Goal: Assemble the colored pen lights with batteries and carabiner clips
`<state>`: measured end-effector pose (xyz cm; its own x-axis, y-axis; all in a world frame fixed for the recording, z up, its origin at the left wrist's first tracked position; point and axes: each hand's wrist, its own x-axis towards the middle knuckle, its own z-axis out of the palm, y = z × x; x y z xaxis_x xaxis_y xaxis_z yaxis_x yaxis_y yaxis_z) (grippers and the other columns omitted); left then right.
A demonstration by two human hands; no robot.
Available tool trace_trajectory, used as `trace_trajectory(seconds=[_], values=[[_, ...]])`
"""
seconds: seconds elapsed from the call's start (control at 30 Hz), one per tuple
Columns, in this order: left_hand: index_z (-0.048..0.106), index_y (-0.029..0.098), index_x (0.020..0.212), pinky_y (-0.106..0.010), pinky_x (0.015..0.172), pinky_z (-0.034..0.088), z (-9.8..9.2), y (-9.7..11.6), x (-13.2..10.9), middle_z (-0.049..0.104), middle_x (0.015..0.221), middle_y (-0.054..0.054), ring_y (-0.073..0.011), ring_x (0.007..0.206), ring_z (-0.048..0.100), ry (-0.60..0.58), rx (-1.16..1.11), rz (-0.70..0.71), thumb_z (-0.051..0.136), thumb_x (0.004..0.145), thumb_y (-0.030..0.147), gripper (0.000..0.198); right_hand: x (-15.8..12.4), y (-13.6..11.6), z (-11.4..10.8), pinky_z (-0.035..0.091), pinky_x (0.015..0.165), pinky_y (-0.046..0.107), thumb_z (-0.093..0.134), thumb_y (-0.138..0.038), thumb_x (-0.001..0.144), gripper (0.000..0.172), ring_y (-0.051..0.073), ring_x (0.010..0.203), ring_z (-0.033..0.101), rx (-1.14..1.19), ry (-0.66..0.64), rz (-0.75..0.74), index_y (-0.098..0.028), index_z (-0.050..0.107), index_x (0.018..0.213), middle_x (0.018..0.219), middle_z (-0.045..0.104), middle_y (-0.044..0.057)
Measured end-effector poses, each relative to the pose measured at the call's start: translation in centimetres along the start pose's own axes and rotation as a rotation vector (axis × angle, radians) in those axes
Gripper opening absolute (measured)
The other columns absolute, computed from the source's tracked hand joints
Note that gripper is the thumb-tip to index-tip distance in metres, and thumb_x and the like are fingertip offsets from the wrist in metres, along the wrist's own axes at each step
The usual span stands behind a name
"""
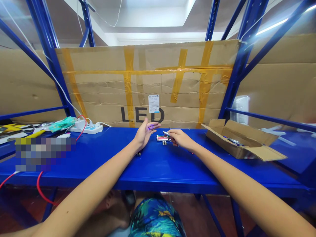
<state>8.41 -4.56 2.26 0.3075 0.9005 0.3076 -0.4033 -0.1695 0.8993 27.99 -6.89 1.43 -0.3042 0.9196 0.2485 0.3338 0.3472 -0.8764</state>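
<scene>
My left hand (144,133) is raised over the blue table (98,154), open, its palm turned to the right and fingers stretched out. A purple glow falls on its fingers. My right hand (181,139) pinches a small silver flashlight (166,133), its front end toward my left palm. Between the hands, a row of slim tubes (162,138) in red, green, blue and white lies on the table, some partly hidden by my right fingers. Small dark and silver pieces (139,153) lie just below my left wrist.
An open cardboard box (237,141) with several slim metallic items stands at right. A white power strip (86,128), cables and clutter sit at left. A large taped cardboard sheet (106,89) marked LED closes the back between blue metal posts (234,82).
</scene>
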Motion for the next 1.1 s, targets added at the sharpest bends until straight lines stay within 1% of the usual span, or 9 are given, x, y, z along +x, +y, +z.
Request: trace_trajectory(seconds=[0.1,0.27,0.37,0.47,0.53,0.7,0.87,0.97,1.1], values=[[0.07,0.008,0.101,-0.04,0.108,0.036,0.07,0.16,0.04,0.067,0.119,-0.02,-0.029,0.122,0.056,0.006,-0.008,-0.015,0.026,0.096,0.058,0.067,0.24,0.39,-0.18,0.029,0.045,0.024,0.048,-0.028,0.077,0.016,0.01,0.045,0.035,0.042,0.009,0.065,-0.017,0.059,0.078,0.051,0.035,-0.006],[0.07,0.008,0.101,-0.04,0.109,0.037,0.14,0.35,0.06,0.065,0.122,-0.021,-0.029,0.122,0.056,0.02,0.001,-0.026,0.026,0.097,0.057,0.066,0.46,0.59,-0.54,0.029,0.044,0.025,0.055,-0.034,0.074,0.028,0.01,0.046,0.035,0.115,0.043,0.097,-0.015,0.067,0.091,0.052,0.037,-0.006],[0.07,0.01,0.101,-0.039,0.11,0.036,0.16,0.32,0.05,0.066,0.122,-0.019,-0.0283,0.123,0.056,0.021,0.012,-0.029,0.027,0.096,0.057,0.064,0.48,0.46,-0.6,0.029,0.044,0.025,0.058,-0.039,0.074,0.026,0.01,0.046,0.034,0.123,0.055,0.087,-0.016,0.066,0.083,0.051,0.038,-0.006],[0.07,0.01,0.102,-0.04,0.11,0.036,0.12,0.2,0.06,0.066,0.123,-0.019,-0.0285,0.123,0.056,0.009,0.015,-0.033,0.029,0.096,0.056,0.062,0.52,0.47,-0.67,0.027,0.044,0.025,0.058,-0.037,0.073,0.021,0.01,0.044,0.034,0.108,0.082,0.103,-0.016,0.063,0.075,0.049,0.037,-0.006],[0.069,0.009,0.103,-0.04,0.109,0.037,0.09,0.12,0.08,0.065,0.123,-0.02,-0.0287,0.123,0.056,0.006,0.01,-0.031,0.03,0.096,0.056,0.062,0.57,0.59,-0.75,0.026,0.044,0.025,0.056,-0.033,0.072,0.02,0.009,0.044,0.033,0.085,0.092,0.119,-0.016,0.064,0.077,0.049,0.037,-0.006],[0.069,0.008,0.103,-0.04,0.109,0.038,0.1,-0.01,0.12,0.066,0.122,-0.02,-0.0286,0.121,0.058,0.009,0.007,-0.032,0.031,0.096,0.056,0.062,0.59,0.66,-0.81,0.025,0.044,0.024,0.052,-0.029,0.071,0.023,0.01,0.045,0.031,0.063,0.086,0.134,-0.015,0.067,0.082,0.048,0.037,-0.005],[0.07,0.008,0.102,-0.04,0.11,0.036,0.08,-0.07,0.1,0.065,0.122,-0.021,-0.029,0.122,0.057,0.005,0.005,-0.041,0.031,0.095,0.057,0.063,0.39,0.23,-0.56,0.021,0.043,0.024,0.05,-0.03,0.071,0.017,0.009,0.044,0.027,0.094,0.07,0.148,-0.017,0.06,0.075,0.05,0.032,-0.006],[0.07,0.008,0.101,-0.041,0.111,0.035,0.03,-0.12,0.12,0.065,0.123,-0.022,-0.0292,0.124,0.056,0.009,-0.006,-0.035,0.035,0.094,0.058,0.061,0.43,0.4,-0.58,0.021,0.042,0.024,0.049,-0.029,0.07,0.013,0.009,0.044,0.026,0.08,0.078,0.145,-0.018,0.055,0.069,0.049,0.032,-0.006],[0.071,0.01,0.1,-0.041,0.112,0.034,-0.03,-0.2,0.14,0.066,0.121,-0.021,-0.0295,0.125,0.055,-0.002,-0.009,-0.026,0.039,0.092,0.06,0.06,0.66,0.91,-0.87,0.023,0.043,0.025,0.05,-0.03,0.072,0.016,0.01,0.043,0.029,0.016,0.099,0.118,-0.017,0.06,0.072,0.047,0.035,-0.005]])
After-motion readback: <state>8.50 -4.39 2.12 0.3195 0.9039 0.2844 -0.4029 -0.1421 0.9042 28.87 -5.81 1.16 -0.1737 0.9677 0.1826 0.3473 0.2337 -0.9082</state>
